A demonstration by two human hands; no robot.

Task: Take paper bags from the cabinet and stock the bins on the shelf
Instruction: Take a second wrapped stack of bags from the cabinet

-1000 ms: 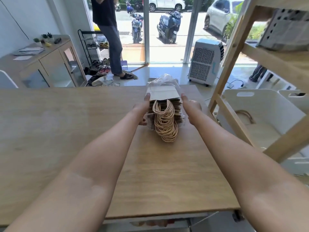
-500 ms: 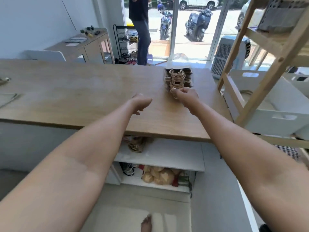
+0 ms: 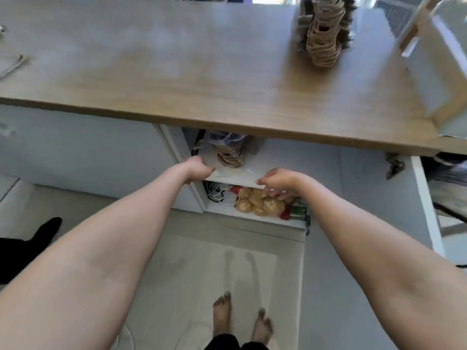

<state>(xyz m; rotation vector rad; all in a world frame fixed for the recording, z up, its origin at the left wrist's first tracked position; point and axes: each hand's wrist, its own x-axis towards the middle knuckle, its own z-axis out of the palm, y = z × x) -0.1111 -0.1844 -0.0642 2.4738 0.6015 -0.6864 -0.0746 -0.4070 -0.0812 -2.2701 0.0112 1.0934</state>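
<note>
hands reach toward the open cabinet (image 3: 252,178) under the wooden counter (image 3: 202,72). left hand (image 3: 198,168) is curled loosely at the upper shelf edge, right hand (image 3: 276,181) half-closed nearby; neither grips anything. one bundle of paper bags (image 3: 230,154) sits on that shelf, another bundle (image 3: 324,31) stands on the counter beside the bin (image 3: 444,59).

Brown paper bags (image 3: 324,34) stand bundled on the counter; more (image 3: 230,152) inside the cabinet (image 3: 177,147).

Bare feet (image 3: 241,319) stand on a pale mat (image 3: 202,269) below the wooden countertop (image 3: 177,72).
</note>
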